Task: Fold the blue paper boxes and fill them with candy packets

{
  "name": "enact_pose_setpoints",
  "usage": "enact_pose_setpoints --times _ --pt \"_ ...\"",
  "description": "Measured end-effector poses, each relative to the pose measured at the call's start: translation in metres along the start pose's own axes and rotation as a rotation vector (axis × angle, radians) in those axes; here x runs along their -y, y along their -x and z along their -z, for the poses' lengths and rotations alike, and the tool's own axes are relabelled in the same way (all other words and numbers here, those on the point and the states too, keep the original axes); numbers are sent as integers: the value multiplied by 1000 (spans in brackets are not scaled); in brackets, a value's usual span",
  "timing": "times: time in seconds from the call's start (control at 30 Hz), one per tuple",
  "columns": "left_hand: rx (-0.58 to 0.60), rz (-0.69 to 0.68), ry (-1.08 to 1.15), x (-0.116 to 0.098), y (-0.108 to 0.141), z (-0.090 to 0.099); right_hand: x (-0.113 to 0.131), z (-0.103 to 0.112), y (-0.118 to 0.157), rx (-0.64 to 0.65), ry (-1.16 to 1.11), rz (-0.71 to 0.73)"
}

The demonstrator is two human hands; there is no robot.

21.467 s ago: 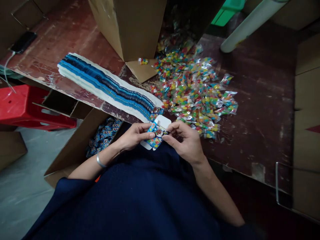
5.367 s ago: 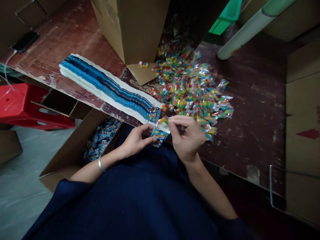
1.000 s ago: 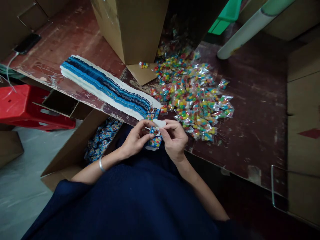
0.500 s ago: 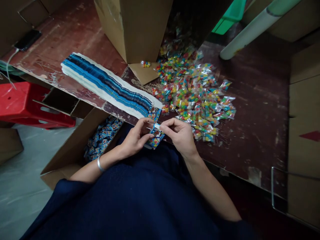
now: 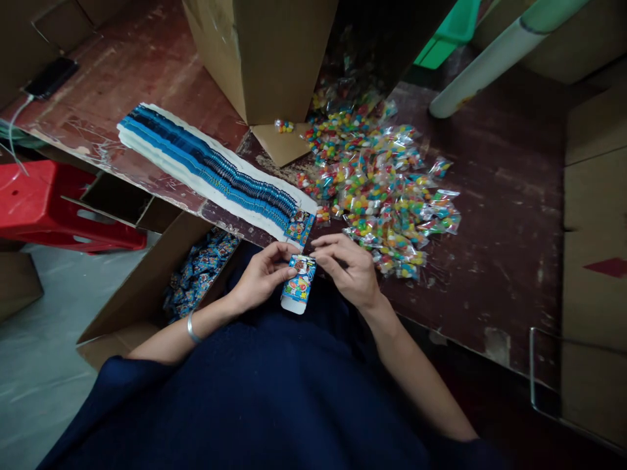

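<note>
A small blue printed candy box [image 5: 298, 284] is held upright in front of my body, with a white flap hanging from its lower end. My left hand [image 5: 264, 273] grips it by the left side, thumb on the printed face. At the box's upper right corner my right hand [image 5: 350, 269] has its thumb and fingertips closed in; the fingers partly hide the top edge. Just beyond lies a long row of overlapping flat candy boxes [image 5: 215, 173] on the table. Beside that row is a heap of clear candy bags [image 5: 382, 189] filled with coloured jelly beans.
An open carton [image 5: 132, 287] of filled blue packs stands below the table edge at left, near a red stool [image 5: 44, 202]. A tall cardboard box [image 5: 274, 59] rises behind the row. A white pole [image 5: 484, 65] and green bin [image 5: 448, 39] are at the back right.
The candy box has come lower and turned its printed face toward me, its lower white flap now showing. My right fingers have loosened from their tight pinch at its top.
</note>
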State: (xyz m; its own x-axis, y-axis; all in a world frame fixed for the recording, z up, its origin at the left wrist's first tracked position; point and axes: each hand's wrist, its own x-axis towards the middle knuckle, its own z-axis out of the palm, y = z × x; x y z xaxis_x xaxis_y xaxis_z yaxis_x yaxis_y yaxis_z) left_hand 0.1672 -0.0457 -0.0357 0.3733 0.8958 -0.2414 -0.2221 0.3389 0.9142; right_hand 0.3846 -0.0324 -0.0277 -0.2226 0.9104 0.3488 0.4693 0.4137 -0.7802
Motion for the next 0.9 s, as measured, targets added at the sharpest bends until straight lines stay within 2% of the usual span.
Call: enact_pose_setpoints --times 0.1,0.17,0.23,0.3,0.37,0.43,0.5,0.57,0.63,0.7,0.77,0.9 --pt "50 116 -73 0 -1 16 -25 0 -10 -82 355 -30" --pt "133 169 -231 -8 -2 32 -40 -2 -19 -43 526 -12" --pt "259 203 -433 -22 -2 48 -51 -6 -28 14 624 15" --pt "434 234 -633 -36 -1 62 -59 -9 -36 37 686 51" --pt "620 260 -766 -46 0 70 -64 -10 -41 22 735 82" --pt "714 267 -787 -49 0 70 -64 -6 -43 -52 770 76" --pt "649 241 -702 -45 -1 66 -55 1 -41 -179 751 45" --pt "459 173 -596 -38 -5 57 -38 12 -35 -301 649 8" --pt "271 84 -537 -32 -9 48 -14 22 -28 -336 500 -35" --pt "182 20 -525 -28 -13 39 9 29 -21 -278 411 -59" --pt "170 -16 -525 -28 -16 31 25 32 -17 -207 395 -51" --pt "166 -47 -570 -30 -15 22 38 34 -17 -55 375 0"
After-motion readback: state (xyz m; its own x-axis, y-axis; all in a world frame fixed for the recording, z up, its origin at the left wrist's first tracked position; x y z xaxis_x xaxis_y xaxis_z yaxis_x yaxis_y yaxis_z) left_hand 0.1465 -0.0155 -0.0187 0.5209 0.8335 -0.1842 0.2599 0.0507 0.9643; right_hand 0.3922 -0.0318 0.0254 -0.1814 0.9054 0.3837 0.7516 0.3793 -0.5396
